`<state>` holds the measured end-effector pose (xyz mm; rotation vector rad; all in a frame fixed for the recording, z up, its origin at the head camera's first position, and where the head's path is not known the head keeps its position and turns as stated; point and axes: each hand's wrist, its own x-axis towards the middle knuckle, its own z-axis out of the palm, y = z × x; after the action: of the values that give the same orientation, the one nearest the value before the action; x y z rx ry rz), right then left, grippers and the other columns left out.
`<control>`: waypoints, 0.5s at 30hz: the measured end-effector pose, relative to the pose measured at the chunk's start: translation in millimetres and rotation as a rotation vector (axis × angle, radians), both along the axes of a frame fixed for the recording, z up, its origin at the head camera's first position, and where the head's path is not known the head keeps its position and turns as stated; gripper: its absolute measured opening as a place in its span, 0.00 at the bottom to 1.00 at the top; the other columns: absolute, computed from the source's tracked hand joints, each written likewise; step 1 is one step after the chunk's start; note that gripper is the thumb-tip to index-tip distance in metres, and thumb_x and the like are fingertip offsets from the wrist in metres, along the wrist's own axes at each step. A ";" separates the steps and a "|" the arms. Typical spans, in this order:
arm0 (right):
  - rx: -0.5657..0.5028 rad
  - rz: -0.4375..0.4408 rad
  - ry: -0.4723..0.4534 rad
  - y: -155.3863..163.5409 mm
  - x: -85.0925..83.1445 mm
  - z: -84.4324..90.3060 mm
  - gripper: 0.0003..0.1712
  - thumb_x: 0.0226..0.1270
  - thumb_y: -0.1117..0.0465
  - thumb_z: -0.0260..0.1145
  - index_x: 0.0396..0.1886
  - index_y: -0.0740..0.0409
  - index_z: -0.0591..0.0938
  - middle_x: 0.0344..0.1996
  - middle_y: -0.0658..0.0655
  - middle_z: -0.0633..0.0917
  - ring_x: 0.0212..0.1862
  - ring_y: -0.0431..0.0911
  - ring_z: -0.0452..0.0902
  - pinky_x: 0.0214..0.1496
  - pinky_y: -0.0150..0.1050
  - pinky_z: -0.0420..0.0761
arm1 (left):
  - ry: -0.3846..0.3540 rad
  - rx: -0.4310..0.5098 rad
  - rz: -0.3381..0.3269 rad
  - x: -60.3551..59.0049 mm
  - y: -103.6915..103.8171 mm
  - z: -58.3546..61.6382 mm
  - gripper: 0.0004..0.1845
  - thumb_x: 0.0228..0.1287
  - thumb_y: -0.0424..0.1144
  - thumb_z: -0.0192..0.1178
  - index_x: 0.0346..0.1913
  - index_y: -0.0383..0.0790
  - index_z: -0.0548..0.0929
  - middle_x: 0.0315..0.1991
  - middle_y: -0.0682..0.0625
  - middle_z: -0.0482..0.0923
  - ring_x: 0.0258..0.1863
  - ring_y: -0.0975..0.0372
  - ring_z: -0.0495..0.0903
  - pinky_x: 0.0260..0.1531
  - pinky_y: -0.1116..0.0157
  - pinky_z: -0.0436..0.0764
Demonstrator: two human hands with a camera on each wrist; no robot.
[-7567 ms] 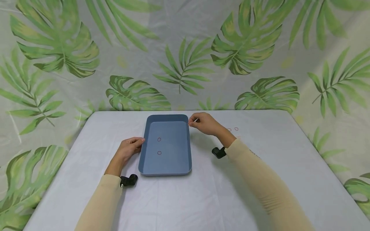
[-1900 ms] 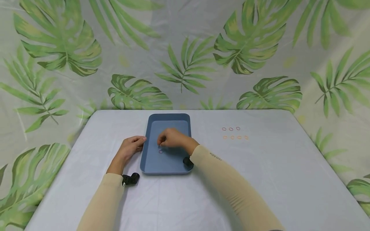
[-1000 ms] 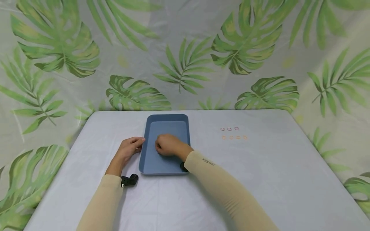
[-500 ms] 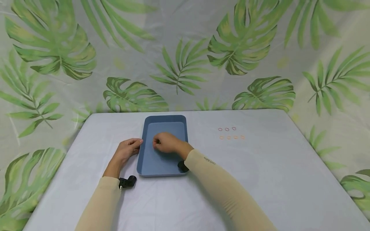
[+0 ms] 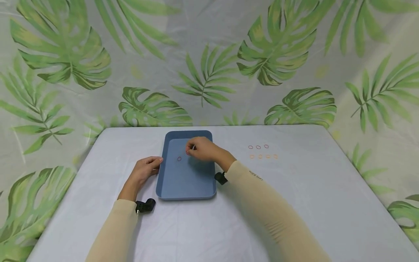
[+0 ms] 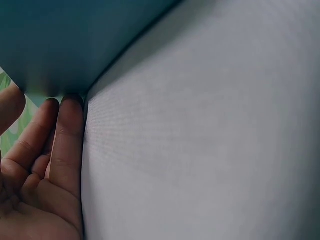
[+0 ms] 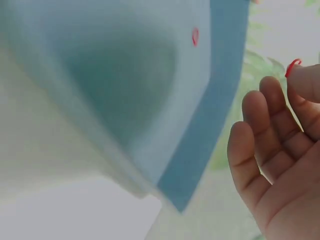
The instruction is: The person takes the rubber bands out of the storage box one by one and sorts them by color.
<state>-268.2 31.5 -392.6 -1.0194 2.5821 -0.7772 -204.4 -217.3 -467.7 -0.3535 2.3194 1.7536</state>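
In the head view, my right hand (image 5: 203,148) is above the blue tray (image 5: 186,185), pinching a small red rubber band (image 5: 187,153) between thumb and index finger. The right wrist view shows that band (image 7: 293,67) at the thumb tip, with the other fingers loosely bent. Another red rubber band (image 5: 179,159) lies on the tray floor, left of the hand. My left hand (image 5: 144,170) is at the tray's left side. Its nearly straight fingers (image 6: 67,145) touch the outer wall in the left wrist view, with the thumb by the rim.
On the white table (image 5: 278,203), right of the tray, three red rubber bands (image 5: 258,147) form a row. Several orange ones (image 5: 260,157) make a second row nearer me. A leaf-patterned cloth (image 5: 209,72) hangs behind the table.
The lower red rubber band has left the tray floor and is now in my right hand. That hand has risen and moved away and rightward, uncovering the other band. My left hand stays put.
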 end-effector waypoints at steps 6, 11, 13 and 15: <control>-0.036 -0.043 0.034 30.5 -15.6 8.5 0.07 0.74 0.61 0.59 0.38 0.55 0.83 0.41 0.55 0.87 0.39 0.45 0.78 0.42 0.36 0.78 | -0.002 0.011 0.004 0.2 -0.6 -1.8 0.26 0.73 0.48 0.57 0.64 0.32 0.76 0.65 0.37 0.75 0.56 0.62 0.78 0.54 0.70 0.83; -0.038 -0.154 0.026 75.4 -31.0 2.7 0.07 0.74 0.62 0.59 0.39 0.59 0.82 0.41 0.59 0.86 0.38 0.48 0.78 0.41 0.40 0.77 | -0.010 0.019 0.011 -0.1 0.2 -1.6 0.26 0.73 0.48 0.57 0.64 0.33 0.76 0.66 0.38 0.74 0.58 0.60 0.77 0.56 0.68 0.82; -0.028 -0.215 0.017 95.9 -36.5 -2.1 0.08 0.74 0.61 0.59 0.40 0.60 0.82 0.43 0.60 0.86 0.40 0.49 0.79 0.42 0.42 0.78 | -0.006 0.018 0.008 -0.1 0.2 -1.0 0.26 0.73 0.48 0.57 0.65 0.33 0.76 0.66 0.37 0.74 0.60 0.59 0.77 0.59 0.66 0.81; -0.016 -0.278 -0.005 115.8 -41.1 -7.2 0.09 0.75 0.60 0.58 0.43 0.60 0.82 0.44 0.61 0.85 0.42 0.50 0.79 0.43 0.42 0.78 | -0.008 0.015 0.009 -0.5 -0.1 -0.4 0.26 0.74 0.48 0.57 0.65 0.33 0.76 0.66 0.38 0.74 0.61 0.58 0.76 0.60 0.65 0.81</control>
<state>-309.3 147.2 -399.8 -0.6672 2.7523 -0.8646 -204.9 -217.4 -468.1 -0.3689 2.3017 1.7690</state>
